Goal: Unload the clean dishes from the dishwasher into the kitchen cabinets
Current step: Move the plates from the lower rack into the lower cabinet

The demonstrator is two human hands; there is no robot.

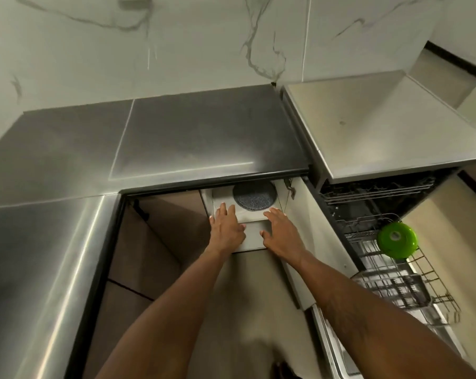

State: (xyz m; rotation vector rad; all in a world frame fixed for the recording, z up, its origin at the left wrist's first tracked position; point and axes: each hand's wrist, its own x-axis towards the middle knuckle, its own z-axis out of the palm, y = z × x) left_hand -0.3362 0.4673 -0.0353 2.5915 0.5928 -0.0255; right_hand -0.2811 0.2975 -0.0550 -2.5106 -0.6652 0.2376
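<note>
A dark speckled round plate [254,197] lies on a white shelf [223,196] inside the open lower cabinet under the counter. My left hand [227,227] rests flat on the shelf's front edge, fingers spread, holding nothing. My right hand [282,232] lies flat beside it, just below and right of the plate, also holding nothing. To the right stands the open dishwasher, its lower rack [401,280] pulled out. A green round lid-like dish [397,239] sits in that rack. The upper rack [376,192] shows no dishes that I can make out.
A steel counter [176,138] runs across the back and down the left side. A pale counter top [381,127] sits over the dishwasher. The white cabinet door [313,236] stands open between the cabinet and the dishwasher. Marble wall tiles rise behind.
</note>
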